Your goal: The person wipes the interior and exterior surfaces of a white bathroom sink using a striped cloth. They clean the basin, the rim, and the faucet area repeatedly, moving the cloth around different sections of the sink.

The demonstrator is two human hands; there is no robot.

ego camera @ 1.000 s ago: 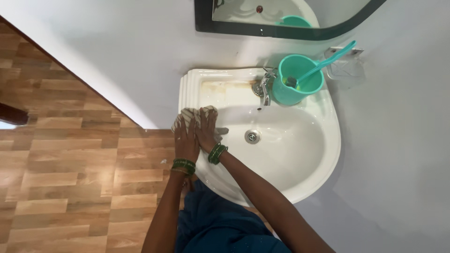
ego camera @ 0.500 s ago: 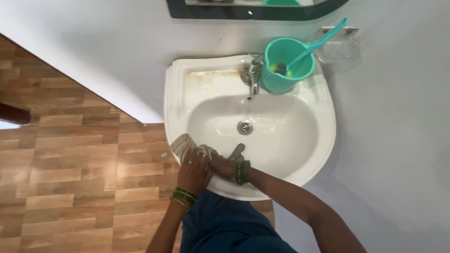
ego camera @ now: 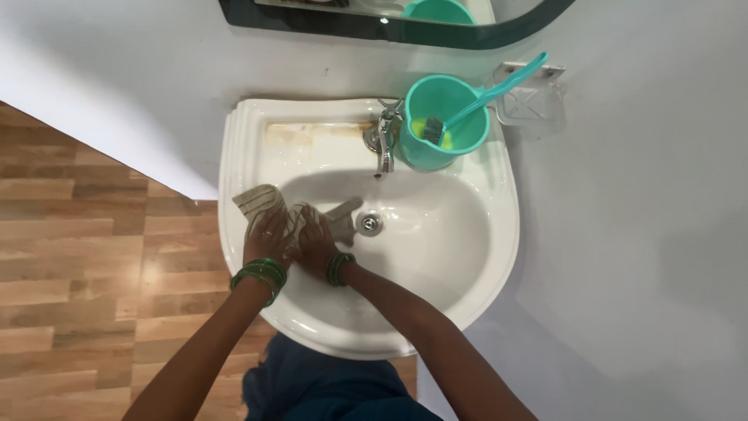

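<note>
Sink [ego camera: 499,234] fixed against the wall; its right half and front basin lie open, while the tap [ego camera: 383,140] and green mug [ego camera: 440,125] crowd the back rim. Since half a second ago both hands and the cloth [ego camera: 269,206] have shifted from the sink's front rim to its left side, beside the drain [ego camera: 369,224]. Left hand [ego camera: 266,238] and right hand [ego camera: 315,242] lie flat, fingers extended and close together, pressing the cloth against the sink.

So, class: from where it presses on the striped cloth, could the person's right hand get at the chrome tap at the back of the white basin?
Probably yes: the right hand is flat on the striped cloth, and only bare basin lies between it and the chrome tap.
</note>
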